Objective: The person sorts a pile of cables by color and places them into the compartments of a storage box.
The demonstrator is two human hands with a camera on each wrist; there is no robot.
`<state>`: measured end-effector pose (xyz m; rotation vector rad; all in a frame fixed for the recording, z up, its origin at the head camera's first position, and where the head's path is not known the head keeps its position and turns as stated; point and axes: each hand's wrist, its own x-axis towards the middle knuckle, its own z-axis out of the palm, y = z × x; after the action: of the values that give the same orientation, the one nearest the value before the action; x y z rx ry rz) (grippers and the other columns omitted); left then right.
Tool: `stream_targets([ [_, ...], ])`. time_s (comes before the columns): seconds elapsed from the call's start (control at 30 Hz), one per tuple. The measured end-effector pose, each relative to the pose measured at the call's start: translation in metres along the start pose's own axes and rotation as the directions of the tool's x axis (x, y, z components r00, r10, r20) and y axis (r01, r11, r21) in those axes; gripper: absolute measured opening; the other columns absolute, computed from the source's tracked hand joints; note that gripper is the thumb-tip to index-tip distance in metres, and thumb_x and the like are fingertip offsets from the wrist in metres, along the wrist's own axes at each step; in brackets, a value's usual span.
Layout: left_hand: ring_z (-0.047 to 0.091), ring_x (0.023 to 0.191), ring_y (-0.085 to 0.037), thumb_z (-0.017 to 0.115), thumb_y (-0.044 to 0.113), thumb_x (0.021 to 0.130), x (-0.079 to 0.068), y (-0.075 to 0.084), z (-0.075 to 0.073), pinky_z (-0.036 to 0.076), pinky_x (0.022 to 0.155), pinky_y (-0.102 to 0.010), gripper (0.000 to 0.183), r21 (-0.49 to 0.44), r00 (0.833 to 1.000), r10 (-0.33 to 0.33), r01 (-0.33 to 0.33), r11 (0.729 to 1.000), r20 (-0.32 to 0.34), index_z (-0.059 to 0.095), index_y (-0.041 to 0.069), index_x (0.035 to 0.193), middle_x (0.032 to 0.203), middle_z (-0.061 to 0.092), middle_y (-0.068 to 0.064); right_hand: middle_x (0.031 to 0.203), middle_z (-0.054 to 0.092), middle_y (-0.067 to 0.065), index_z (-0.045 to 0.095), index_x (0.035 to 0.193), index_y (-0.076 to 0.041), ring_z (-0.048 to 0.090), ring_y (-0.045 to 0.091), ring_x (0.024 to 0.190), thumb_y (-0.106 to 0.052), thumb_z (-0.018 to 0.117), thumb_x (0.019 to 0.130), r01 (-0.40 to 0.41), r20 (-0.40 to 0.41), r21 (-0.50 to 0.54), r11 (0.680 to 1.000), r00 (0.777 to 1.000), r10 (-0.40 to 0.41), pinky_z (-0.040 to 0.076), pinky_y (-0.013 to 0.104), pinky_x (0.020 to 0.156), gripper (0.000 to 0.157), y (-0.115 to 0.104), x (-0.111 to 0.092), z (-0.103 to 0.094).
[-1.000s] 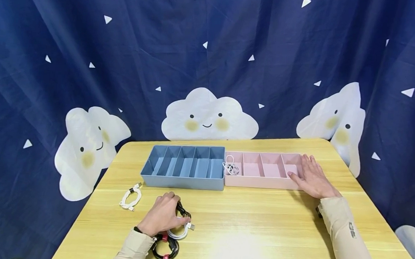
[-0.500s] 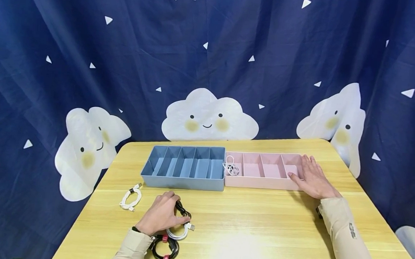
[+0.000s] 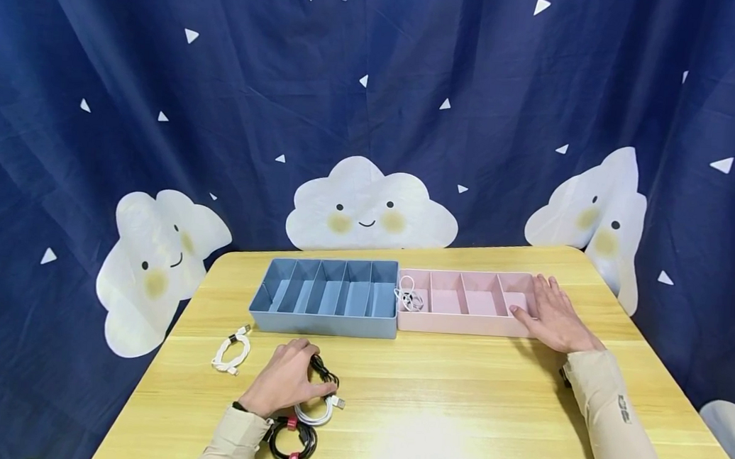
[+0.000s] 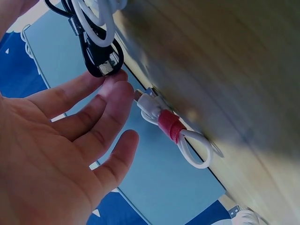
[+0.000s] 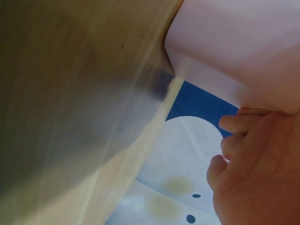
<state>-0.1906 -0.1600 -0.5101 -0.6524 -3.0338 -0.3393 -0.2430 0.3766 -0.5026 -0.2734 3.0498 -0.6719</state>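
Observation:
In the head view my left hand (image 3: 289, 377) is low over the table with thumb and fingers around a bundled black cable (image 3: 325, 372). The left wrist view shows the black cable's plug end (image 4: 105, 63) against my fingertips. A coiled white cable (image 3: 317, 418) lies by the thumb, and a black coil with red straps (image 3: 309, 442) lies nearer the wrist. Below my left fingers is a white cable with a red strap (image 4: 171, 124), hidden in the head view. My right hand (image 3: 556, 317) rests on the right end of the pink divided tray (image 3: 463, 324), fingers extended and thumb over its rim.
Left of the pink tray, touching it, stands a blue divided tray (image 3: 329, 324). White earphones (image 3: 409, 300) lie in the pink tray's leftmost compartment. A white cable with a black tie (image 3: 231, 351) lies at the table's left. A dark blue curtain (image 3: 375, 123) hangs behind.

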Motion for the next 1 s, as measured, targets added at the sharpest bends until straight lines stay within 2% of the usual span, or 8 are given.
stream_targets([
  [0.63, 0.065, 0.117, -0.033, 0.074, 0.070, 0.078, -0.0017, -0.0001, -0.0035, 0.049, 0.096, -0.053, 0.078, 0.007, 1.000, 0.006, -0.006, 1.000, -0.016, 0.072, 0.003, 0.119, 0.122, 0.070, -0.016, 0.165, 0.000, 0.042, 0.003, 0.158, 0.017, -0.005, 0.058, 0.155, -0.052, 0.043, 0.105, 0.009, 0.004, 0.008, 1.000, 1.000, -0.009, 0.005, 0.072, 0.123, 0.095, -0.0029, -0.0019, -0.0015],
  [1.0, 0.065, 0.114, -0.033, 0.076, 0.070, 0.077, -0.0021, -0.0004, -0.0092, 0.048, 0.097, -0.051, 0.080, 0.014, 0.997, 0.042, -0.042, 0.999, -0.062, 0.071, 0.003, 0.120, 0.119, 0.069, -0.014, 0.165, 0.001, 0.042, 0.000, 0.158, 0.017, -0.006, 0.057, 0.156, -0.052, 0.044, 0.105, 0.006, -0.004, 0.023, 1.000, 1.000, -0.006, 0.005, 0.071, 0.123, 0.097, -0.0013, -0.0022, -0.0011],
])
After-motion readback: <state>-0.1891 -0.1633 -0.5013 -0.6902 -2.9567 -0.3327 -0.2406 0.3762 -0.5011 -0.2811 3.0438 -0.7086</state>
